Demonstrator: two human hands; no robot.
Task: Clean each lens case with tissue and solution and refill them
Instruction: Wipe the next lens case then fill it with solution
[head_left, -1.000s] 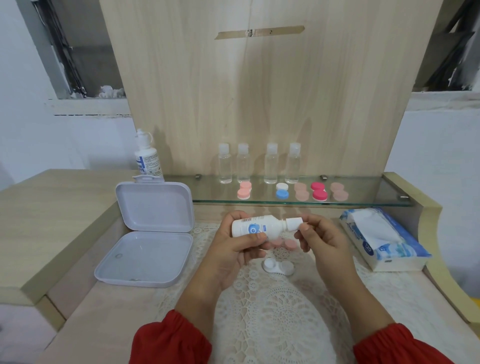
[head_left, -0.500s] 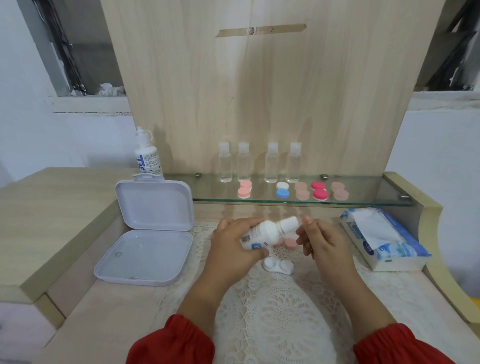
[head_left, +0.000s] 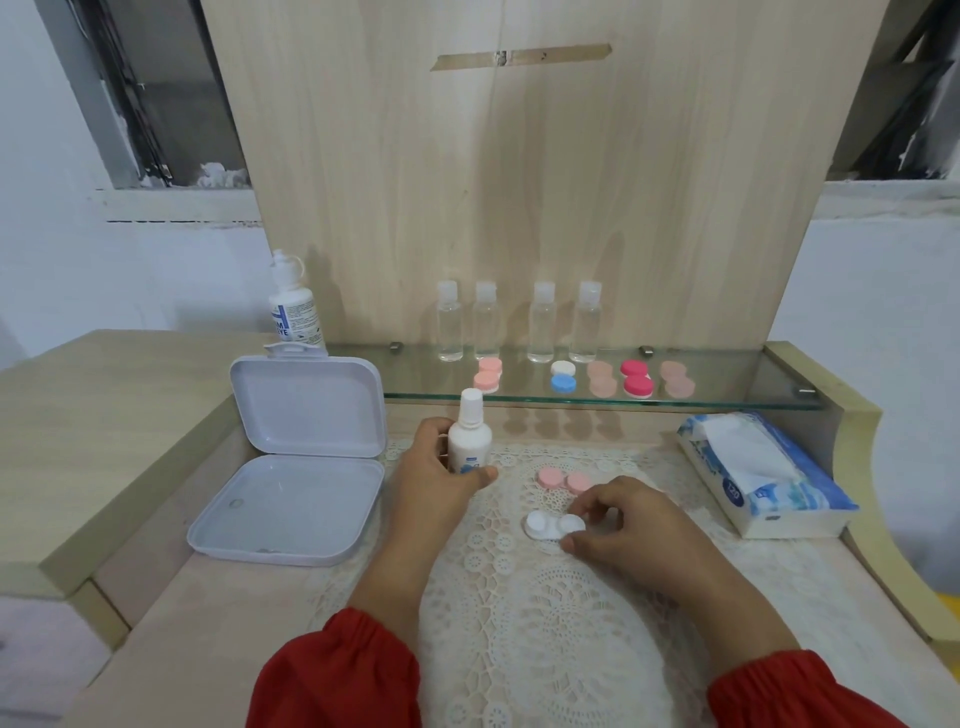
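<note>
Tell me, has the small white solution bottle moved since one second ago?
Yes. The solution bottle, then sideways above the white lens case, now stands upright nearer the open white box, held by the left hand.

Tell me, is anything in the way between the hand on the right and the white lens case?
Nothing visible is. The right hand already has its fingers at the white lens case on the lace mat. The pink caps lie apart behind it, and the left hand holds the solution bottle off to the side.
</note>
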